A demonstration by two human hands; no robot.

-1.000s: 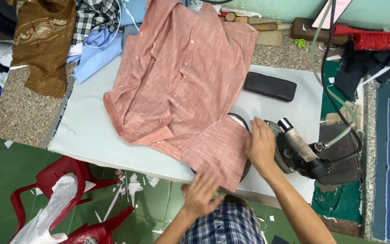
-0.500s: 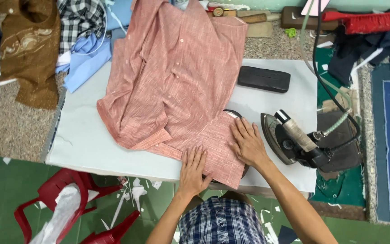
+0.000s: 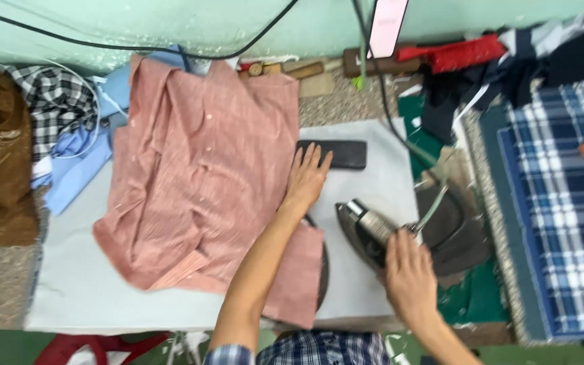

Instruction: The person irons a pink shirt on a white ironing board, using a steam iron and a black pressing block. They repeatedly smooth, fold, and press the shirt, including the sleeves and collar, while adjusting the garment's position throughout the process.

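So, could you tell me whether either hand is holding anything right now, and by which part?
Neither visibly grips anything. The left hand lies flat on the pink shirt, fingertips near a dark block. The right hand is at the iron handle; a grasp cannot be told.

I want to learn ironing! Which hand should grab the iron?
Probably the right hand: it is at the iron already, while the left hand lies flat on the pink shirt.

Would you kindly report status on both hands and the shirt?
Left hand flat on pink shirt, by the dark block. Right hand at the iron, grip unclear. Shirt spread on the pad, rumpled.
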